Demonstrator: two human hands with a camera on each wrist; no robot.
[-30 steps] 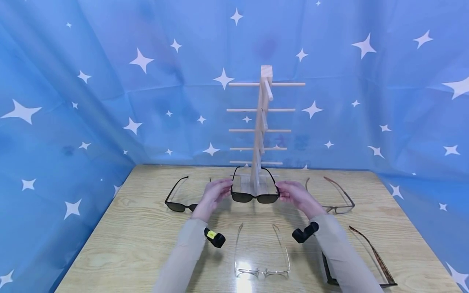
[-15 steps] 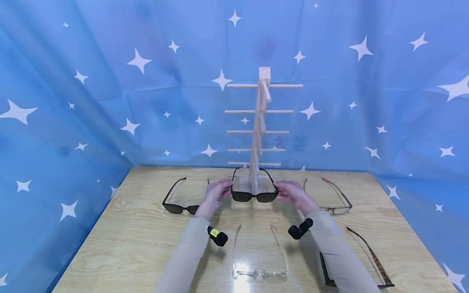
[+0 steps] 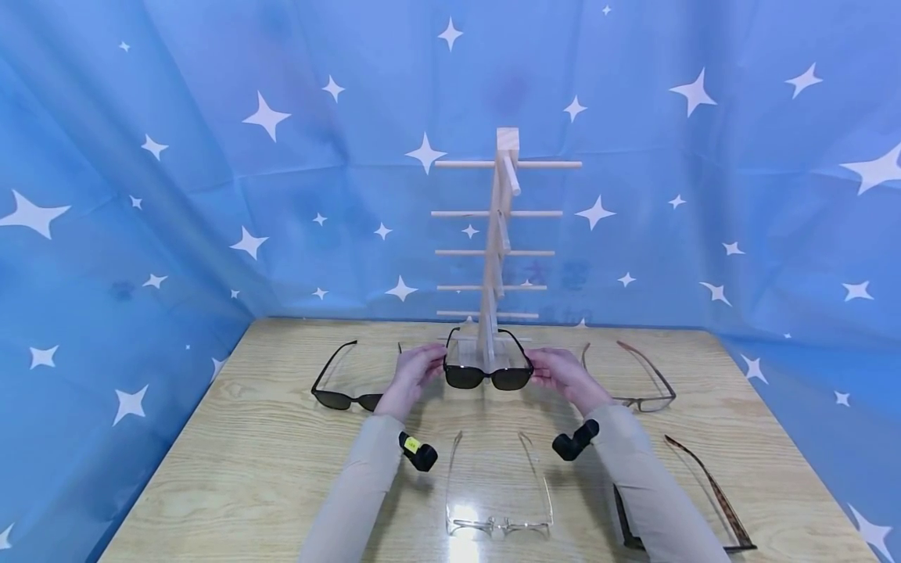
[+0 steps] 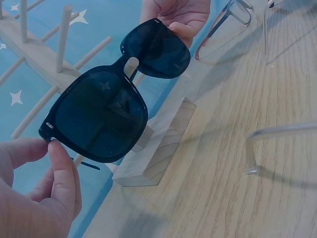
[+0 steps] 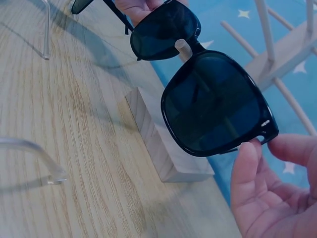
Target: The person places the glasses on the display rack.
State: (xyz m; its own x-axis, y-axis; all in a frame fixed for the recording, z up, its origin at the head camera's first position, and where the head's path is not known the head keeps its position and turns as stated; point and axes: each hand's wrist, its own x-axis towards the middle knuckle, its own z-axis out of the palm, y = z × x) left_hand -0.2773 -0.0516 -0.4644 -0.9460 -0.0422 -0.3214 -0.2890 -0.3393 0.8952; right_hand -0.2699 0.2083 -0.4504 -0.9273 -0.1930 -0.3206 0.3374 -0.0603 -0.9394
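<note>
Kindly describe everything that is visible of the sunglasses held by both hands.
The sunglasses are glossy black and plastic-looking, with dark lenses and a small silvery mark at each outer corner. Their temples are unfolded, pointing away from the person. The left hand and right hand pinch the outer corners, above the table. A peg end of the wooden stand shows at the bridge; whether they touch is unclear.
</note>
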